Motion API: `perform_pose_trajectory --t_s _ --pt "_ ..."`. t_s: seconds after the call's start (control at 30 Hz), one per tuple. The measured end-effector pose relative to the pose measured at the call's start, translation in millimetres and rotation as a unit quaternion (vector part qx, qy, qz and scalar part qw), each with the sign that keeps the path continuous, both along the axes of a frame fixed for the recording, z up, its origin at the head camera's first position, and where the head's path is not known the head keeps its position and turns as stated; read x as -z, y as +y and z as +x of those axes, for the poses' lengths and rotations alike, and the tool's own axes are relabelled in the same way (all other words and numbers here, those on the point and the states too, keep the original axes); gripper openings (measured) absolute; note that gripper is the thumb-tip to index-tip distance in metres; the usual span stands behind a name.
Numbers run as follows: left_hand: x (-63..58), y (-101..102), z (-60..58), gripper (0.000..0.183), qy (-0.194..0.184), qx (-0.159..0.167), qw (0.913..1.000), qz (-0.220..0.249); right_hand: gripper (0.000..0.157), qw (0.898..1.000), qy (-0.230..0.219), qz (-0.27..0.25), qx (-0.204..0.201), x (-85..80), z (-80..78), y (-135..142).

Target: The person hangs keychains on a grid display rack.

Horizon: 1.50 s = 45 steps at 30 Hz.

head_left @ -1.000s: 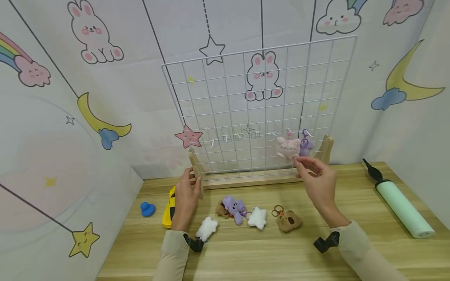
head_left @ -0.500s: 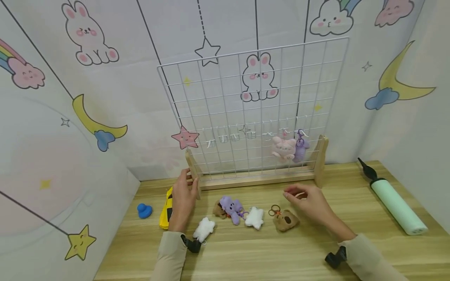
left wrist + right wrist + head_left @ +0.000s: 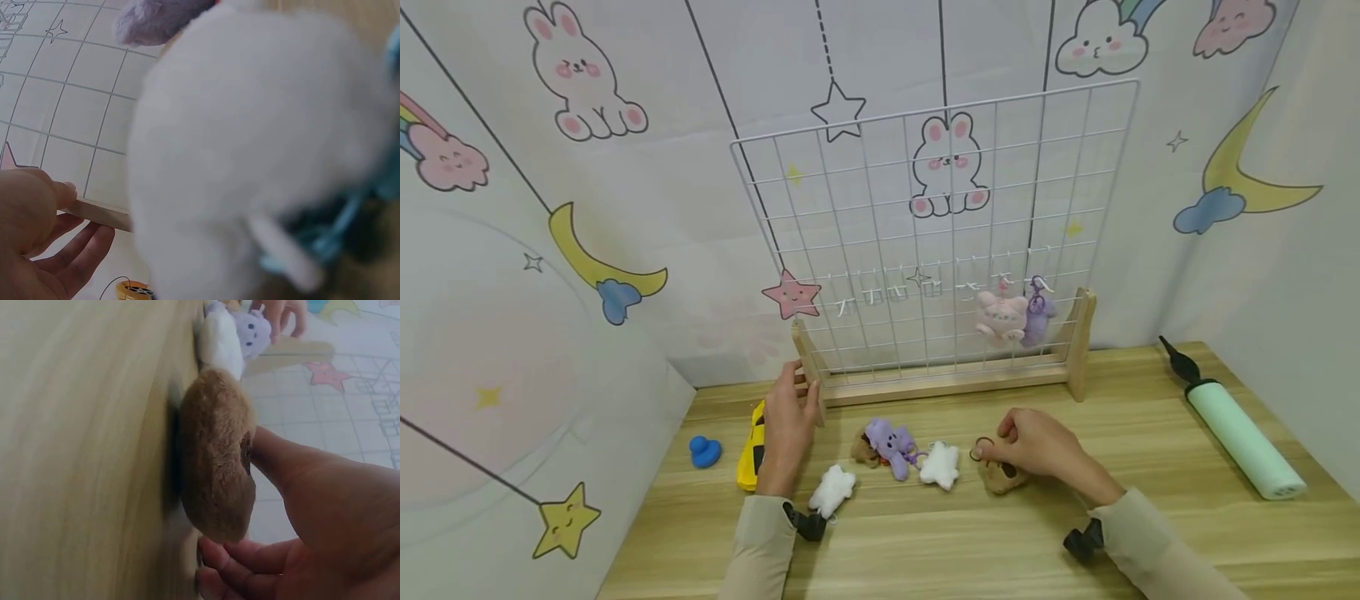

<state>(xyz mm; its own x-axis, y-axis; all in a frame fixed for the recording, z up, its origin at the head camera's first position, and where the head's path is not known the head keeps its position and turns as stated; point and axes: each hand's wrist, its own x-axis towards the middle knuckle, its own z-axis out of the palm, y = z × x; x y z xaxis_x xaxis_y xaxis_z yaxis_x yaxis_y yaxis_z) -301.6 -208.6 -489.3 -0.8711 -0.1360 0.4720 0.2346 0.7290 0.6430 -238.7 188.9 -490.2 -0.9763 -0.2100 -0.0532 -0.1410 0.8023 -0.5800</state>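
Note:
My left hand (image 3: pixel 787 437) holds the left wooden upright (image 3: pixel 806 358) of a white wire grid rack (image 3: pixel 917 325); in the left wrist view, thumb and fingers lie on either side of the wood (image 3: pixel 103 214). Over a brown plush keychain (image 3: pixel 1000 479) on the table is my right hand (image 3: pixel 1041 446), thumb by its metal ring (image 3: pixel 977 448). The right wrist view shows a gap between thumb and fingers behind the brown plush (image 3: pixel 215 456); the thumb tip is hidden. Pink (image 3: pixel 1000 315) and purple (image 3: pixel 1038 323) plush keychains hang on the rack's right side.
Between the hands lie white plush toys (image 3: pixel 832 492) (image 3: pixel 940 465) and a purple plush (image 3: pixel 889 448) over a brown one (image 3: pixel 865 447). A yellow toy car (image 3: pixel 748 454) and blue duck (image 3: pixel 704 452) are left; a green pump (image 3: pixel 1243 437) is right. Several white hooks (image 3: pixel 872 296) line the grid.
My right hand has let go of the pink plush, which now hangs on the rack, and has come down to the brown plush keychain. My left hand stays on the upright.

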Motion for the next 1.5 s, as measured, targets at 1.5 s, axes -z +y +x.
perform_pose_trajectory --t_s 1.5 --pt "-0.6 5 3.6 0.042 0.013 -0.014 0.9998 -0.002 0.009 0.986 0.009 -0.126 -0.11 9.3 -15.9 13"
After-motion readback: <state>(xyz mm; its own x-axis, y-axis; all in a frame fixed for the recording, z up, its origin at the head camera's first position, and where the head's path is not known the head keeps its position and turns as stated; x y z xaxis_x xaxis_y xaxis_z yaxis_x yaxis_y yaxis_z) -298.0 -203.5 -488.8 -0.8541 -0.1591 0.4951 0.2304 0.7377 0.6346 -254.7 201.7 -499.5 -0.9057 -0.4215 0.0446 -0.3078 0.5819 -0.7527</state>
